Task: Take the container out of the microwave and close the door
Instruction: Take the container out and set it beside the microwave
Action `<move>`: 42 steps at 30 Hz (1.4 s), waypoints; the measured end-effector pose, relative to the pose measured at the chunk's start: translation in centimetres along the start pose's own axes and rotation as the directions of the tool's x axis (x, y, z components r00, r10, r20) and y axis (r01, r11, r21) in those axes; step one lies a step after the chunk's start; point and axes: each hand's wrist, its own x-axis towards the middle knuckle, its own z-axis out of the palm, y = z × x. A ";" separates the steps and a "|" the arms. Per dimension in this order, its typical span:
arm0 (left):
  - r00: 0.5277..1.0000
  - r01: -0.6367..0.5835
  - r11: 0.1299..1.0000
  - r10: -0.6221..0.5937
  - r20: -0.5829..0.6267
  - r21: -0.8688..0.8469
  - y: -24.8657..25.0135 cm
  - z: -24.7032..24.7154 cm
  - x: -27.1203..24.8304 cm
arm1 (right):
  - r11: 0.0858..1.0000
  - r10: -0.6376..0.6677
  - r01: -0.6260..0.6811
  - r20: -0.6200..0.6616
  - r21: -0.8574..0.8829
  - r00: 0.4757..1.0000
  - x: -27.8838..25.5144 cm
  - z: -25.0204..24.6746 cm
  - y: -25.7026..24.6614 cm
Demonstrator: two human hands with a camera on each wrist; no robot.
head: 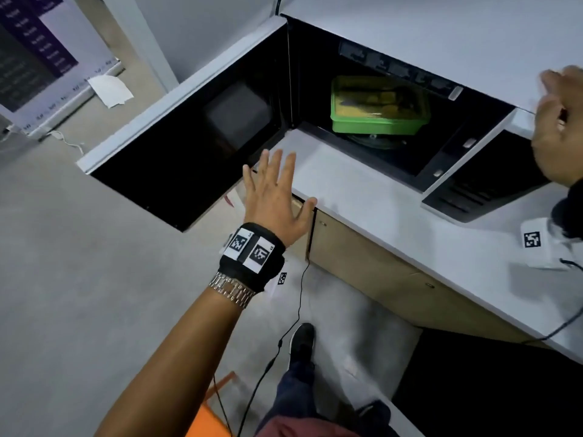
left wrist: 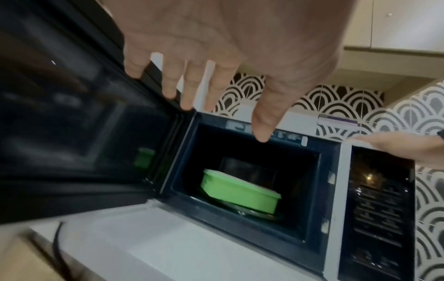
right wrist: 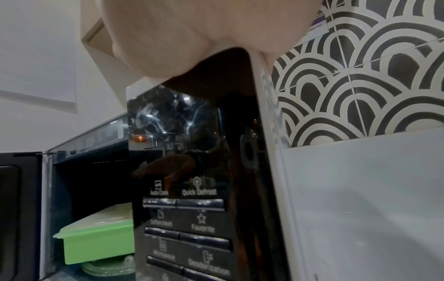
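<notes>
Microwave (head: 441, 42): white casing, black cavity; we see its door (head: 176, 143) swung fully wide, left of our left fingers. Container (head: 378, 105): green, rectangular, translucent lid, seated on the glass turntable (left wrist: 252, 211) inside the cavity, well beyond our fingertips. Left hand (head: 277, 197): fingers spread wide, holding nothing, hovering before the opening. Right hand (head: 558, 127): resting atop the casing, fingers extended.

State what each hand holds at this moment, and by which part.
Nothing is held. The left hand hovers open before the microwave; the right hand rests on its top right corner. The green container sits inside, untouched.
</notes>
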 end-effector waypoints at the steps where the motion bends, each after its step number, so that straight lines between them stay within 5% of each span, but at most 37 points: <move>1: 0.999 -0.020 0.999 0.021 0.032 -0.039 0.4 0.9 1.0 | 0.999 0.021 -0.020 0.029 -0.036 0.999 -0.4 -0.5 -1.3; 5: 0.993 -0.069 0.980 0.085 0.081 -0.186 2.1 4.1 4.9 | 0.993 0.054 -0.058 -0.040 -0.101 0.998 -0.6 -2.2 -4.6; 18: 0.977 -0.213 0.974 0.215 0.012 -0.080 6.7 9.0 16.4 | 0.977 0.138 -0.130 0.038 -0.169 0.990 -1.6 -3.4 -6.8; 24: 0.993 0.120 0.982 -0.119 0.017 -0.144 8.5 8.8 20.5 | 0.975 0.153 -0.144 0.042 -0.170 0.987 -1.6 -3.3 -6.8; 28: 0.910 0.415 0.857 -0.397 0.124 -0.305 8.2 8.0 23.4 | 0.977 0.141 -0.135 0.027 -0.164 0.990 -1.5 -3.4 -6.8; 33: 0.841 0.539 0.718 -0.492 0.227 -0.440 7.3 7.7 24.6 | 0.978 0.141 -0.137 0.014 -0.159 0.990 -1.4 -3.2 -6.7; 42: 0.782 0.623 0.604 -0.512 0.356 -0.498 5.7 7.7 24.3 | 0.976 0.155 -0.150 0.021 -0.159 0.988 -1.5 -3.2 -6.6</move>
